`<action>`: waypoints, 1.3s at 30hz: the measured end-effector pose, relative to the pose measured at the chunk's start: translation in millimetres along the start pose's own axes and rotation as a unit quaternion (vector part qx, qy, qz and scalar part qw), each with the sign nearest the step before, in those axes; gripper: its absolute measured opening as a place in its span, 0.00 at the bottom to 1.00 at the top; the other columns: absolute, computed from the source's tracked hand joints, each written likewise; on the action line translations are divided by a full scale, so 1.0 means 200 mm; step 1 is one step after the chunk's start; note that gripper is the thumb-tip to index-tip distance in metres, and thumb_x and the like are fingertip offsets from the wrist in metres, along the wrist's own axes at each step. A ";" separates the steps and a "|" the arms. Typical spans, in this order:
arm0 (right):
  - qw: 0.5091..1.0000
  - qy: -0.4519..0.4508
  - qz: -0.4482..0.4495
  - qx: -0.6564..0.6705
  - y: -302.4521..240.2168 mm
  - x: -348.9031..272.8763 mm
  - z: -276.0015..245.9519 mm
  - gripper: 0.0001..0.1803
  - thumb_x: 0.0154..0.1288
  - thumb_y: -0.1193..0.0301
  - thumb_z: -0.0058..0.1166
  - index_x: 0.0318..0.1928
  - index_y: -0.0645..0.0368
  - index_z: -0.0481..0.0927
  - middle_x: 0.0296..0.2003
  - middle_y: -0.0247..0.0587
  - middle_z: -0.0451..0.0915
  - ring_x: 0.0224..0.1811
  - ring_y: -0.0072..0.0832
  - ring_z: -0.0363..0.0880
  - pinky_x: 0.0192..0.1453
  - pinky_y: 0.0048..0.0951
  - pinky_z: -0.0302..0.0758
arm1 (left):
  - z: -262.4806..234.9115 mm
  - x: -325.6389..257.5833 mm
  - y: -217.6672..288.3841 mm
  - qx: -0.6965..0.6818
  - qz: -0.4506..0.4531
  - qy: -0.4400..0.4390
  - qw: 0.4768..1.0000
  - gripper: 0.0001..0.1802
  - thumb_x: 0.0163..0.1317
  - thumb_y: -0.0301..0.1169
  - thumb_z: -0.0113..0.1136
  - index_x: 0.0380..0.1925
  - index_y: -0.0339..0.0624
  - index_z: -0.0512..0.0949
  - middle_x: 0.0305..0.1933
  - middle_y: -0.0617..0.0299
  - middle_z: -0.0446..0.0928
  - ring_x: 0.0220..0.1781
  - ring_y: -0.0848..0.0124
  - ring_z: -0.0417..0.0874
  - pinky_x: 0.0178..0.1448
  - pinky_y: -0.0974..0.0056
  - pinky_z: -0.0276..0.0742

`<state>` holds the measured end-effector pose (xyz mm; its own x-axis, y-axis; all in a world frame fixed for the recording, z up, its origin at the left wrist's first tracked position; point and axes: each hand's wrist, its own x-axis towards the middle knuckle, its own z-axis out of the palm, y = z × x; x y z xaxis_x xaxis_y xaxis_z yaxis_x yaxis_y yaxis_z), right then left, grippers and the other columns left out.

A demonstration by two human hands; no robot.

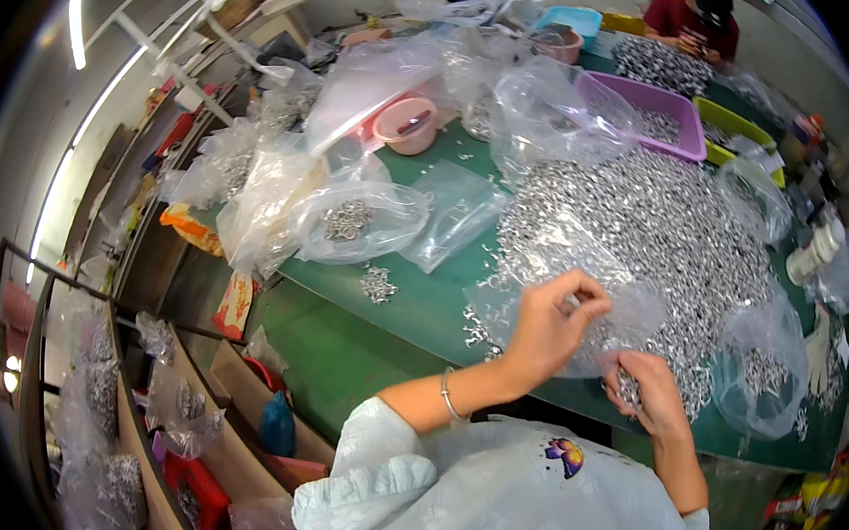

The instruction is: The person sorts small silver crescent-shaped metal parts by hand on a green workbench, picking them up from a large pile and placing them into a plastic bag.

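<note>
A broad heap of small silver metal parts [635, 216] covers the right half of the green table. My left hand [557, 319] is raised over the heap's near edge, thumb and fingers pinched together. What the pinch holds, if anything, I cannot make out. Lower and to the right, my right hand [654, 394] curls around a few of the silver parts, which show between its fingers. A clear plastic bag [632, 319] lies between and behind the two hands. Whether either hand grips its film is unclear.
Right of my right hand stands an open clear bag [760, 372] with silver parts inside. Another open bag [360, 223] sits left, near a pink bucket [407, 126]. Purple [690, 126] and green baskets stand behind the heap. A person [692, 28] works at the far end.
</note>
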<state>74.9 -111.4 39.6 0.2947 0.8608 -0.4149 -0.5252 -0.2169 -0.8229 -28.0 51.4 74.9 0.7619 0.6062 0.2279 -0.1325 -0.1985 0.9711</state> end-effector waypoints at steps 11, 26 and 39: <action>0.872 -0.125 0.158 0.447 -0.13 0.08 -0.07 0.12 0.69 0.67 0.40 0.43 0.64 0.70 0.27 0.37 0.67 0.21 0.21 0.64 0.14 0.17 0.55 | 0.07 0.21 0.21 0.171 0.443 -0.092 0.875 0.12 0.41 0.17 0.60 0.29 0.37 0.76 0.29 0.59 0.76 0.28 0.65 0.76 0.28 0.65 0.71; 0.943 -0.034 -0.199 0.266 0.04 0.22 -0.67 0.19 0.71 0.73 0.31 0.58 0.62 0.67 0.51 0.40 0.72 0.53 0.28 0.72 0.55 0.33 0.75 | 0.22 0.28 0.08 0.198 0.582 -0.102 0.782 0.10 0.38 0.30 0.58 0.24 0.41 0.71 0.25 0.62 0.67 0.32 0.66 0.72 0.22 0.65 0.67; 0.790 -0.152 -0.063 0.590 -0.11 0.26 -0.47 0.21 0.74 0.65 0.29 0.59 0.62 0.65 0.55 0.45 0.70 0.57 0.33 0.70 0.64 0.39 0.66 | 0.25 0.34 0.02 0.135 0.648 -0.131 0.738 0.12 0.39 0.30 0.58 0.27 0.38 0.74 0.29 0.60 0.71 0.32 0.64 0.74 0.26 0.65 0.70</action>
<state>177.3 -105.0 0.0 0.2925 0.9512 -0.0981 -0.9388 0.3052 0.1599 54.6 53.4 89.9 0.2082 -0.3895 0.8972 -0.7527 -0.6495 -0.1073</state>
